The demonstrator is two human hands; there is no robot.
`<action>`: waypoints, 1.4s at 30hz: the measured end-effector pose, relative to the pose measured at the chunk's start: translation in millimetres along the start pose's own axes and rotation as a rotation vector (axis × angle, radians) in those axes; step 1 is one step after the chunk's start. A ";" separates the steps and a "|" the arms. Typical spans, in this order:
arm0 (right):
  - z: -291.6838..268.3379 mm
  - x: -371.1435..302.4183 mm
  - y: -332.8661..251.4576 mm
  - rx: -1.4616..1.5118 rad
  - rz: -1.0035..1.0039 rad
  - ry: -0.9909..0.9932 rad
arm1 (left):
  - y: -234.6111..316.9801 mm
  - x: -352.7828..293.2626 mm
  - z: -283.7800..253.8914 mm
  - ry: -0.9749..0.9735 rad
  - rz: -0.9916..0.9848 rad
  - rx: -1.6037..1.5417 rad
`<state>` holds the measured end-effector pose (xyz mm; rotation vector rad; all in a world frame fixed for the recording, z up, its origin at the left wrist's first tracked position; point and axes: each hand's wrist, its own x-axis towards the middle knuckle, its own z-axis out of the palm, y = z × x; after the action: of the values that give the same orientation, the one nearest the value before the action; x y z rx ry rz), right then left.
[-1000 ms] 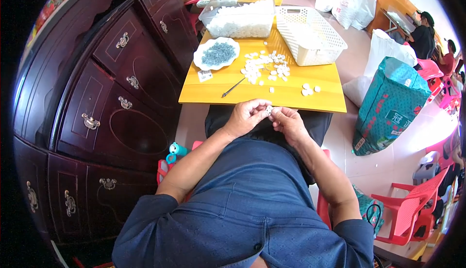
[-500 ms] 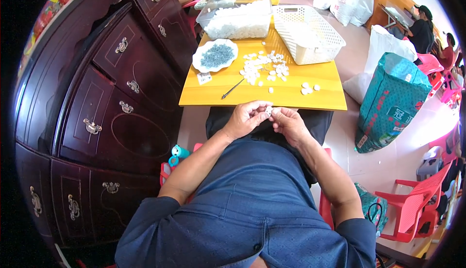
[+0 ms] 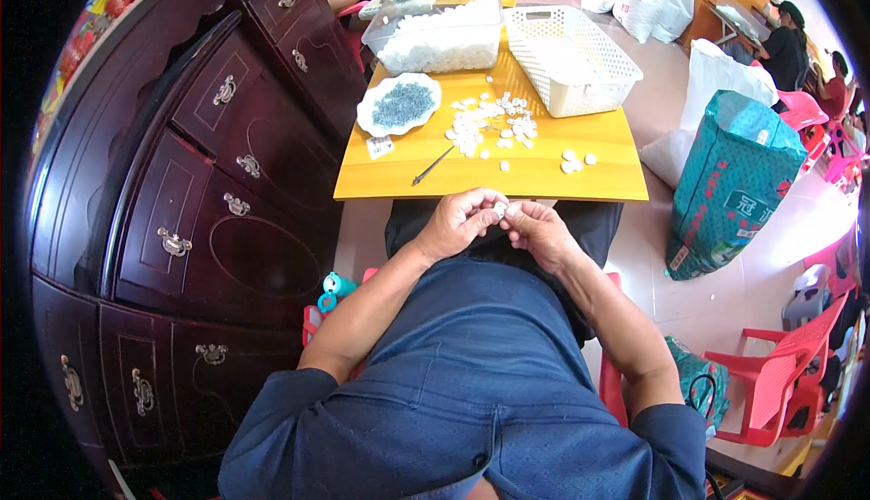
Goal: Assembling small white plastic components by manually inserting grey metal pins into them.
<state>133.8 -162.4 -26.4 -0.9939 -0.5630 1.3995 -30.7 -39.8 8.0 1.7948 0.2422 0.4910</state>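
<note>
Just in front of the table's near edge, both my hands meet over my lap. My left hand [image 3: 460,221] is closed, pinching a small white plastic piece [image 3: 499,209] between thumb and fingers. From the other side, my right hand [image 3: 542,231] pinches at the same piece; its fingers hide part of it. On the yellow table [image 3: 376,170] beyond lies a scatter of small white pieces [image 3: 471,126], several of them round. A few more white round pieces [image 3: 571,166] sit apart at the right. A thin dark pointed tool [image 3: 432,166] rests near the left side.
A white scalloped dish [image 3: 365,120] holds small blue-grey parts. Behind stand a clear tub [image 3: 435,40] of white pieces and a white perforated basket [image 3: 594,103]. Dark wooden cabinets [image 3: 272,237] line the left. A green bag [image 3: 734,192] and red chair [image 3: 779,373] are at right.
My hands stay together on the small white piece, with only a slight shift of the fingers. The whole view has moved a little.
</note>
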 end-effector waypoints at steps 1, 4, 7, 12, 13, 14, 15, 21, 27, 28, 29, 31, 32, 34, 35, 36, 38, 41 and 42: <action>0.4 -0.5 -0.6 -0.001 0.001 0.000 | 1.0 0.1 0.2 -0.003 0.004 -0.008; 0.8 -2.3 -2.0 0.000 0.011 -0.007 | 0.1 0.8 -0.1 -0.014 0.011 0.017; 1.6 -3.5 -3.5 -0.004 0.012 -0.014 | 2.7 1.6 3.4 0.022 0.062 0.010; 5.5 -8.3 -10.0 -0.070 0.007 0.009 | 10.1 0.0 3.1 0.005 0.086 -0.006; 5.6 -9.2 -10.0 -0.070 -0.005 -0.004 | 11.3 -0.8 3.3 -0.004 0.093 0.007; 5.5 -9.7 -9.6 -0.070 -0.017 -0.016 | 12.2 -1.1 4.1 -0.006 0.091 0.008; 4.6 -10.0 -9.2 -0.067 -0.017 -0.015 | 13.0 -1.1 5.1 -0.004 0.095 0.005; 10.8 -12.7 -12.5 -0.078 -0.045 -0.036 | 8.3 -0.2 6.7 0.012 0.127 0.018; 13.0 -9.3 -14.0 -0.085 -0.070 0.003 | -0.3 1.0 5.8 0.043 0.100 -0.047; 11.2 -9.0 -13.7 -0.089 -0.075 0.009 | -1.0 0.6 5.8 0.043 0.094 -0.054; 9.7 -8.9 -12.8 -0.092 -0.081 0.015 | -1.7 0.5 6.5 0.040 0.093 -0.052; 8.0 -8.4 -11.4 -0.085 -0.073 0.017 | -2.0 1.1 7.9 0.045 0.105 -0.145; 7.4 -8.0 -11.5 -0.081 -0.063 0.017 | -1.4 1.2 8.0 0.042 0.105 -0.142; 7.8 -9.0 -10.8 -0.081 -0.062 0.027 | 0.1 0.6 7.6 0.035 0.070 -0.118; 8.5 -9.5 -10.2 -0.083 -0.057 0.038 | 0.4 0.9 7.5 0.034 0.065 -0.117; 7.7 -10.2 -9.6 -0.078 -0.053 0.039 | -0.1 1.5 8.1 0.015 0.061 -0.124; 6.3 -12.8 -9.8 -0.087 -0.024 0.065 | -0.2 3.2 7.8 0.000 0.041 -0.143; 3.7 -10.6 -13.6 -0.077 -0.026 0.081 | -3.8 11.9 6.9 -0.011 0.019 -0.125; 3.0 -10.9 -14.8 -0.076 0.003 0.089 | -3.8 14.8 7.2 -0.018 0.022 -0.115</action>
<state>137.8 -170.5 -10.1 -1.1126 -0.5518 1.3377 -14.0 -38.9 5.9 1.6907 0.1784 0.4943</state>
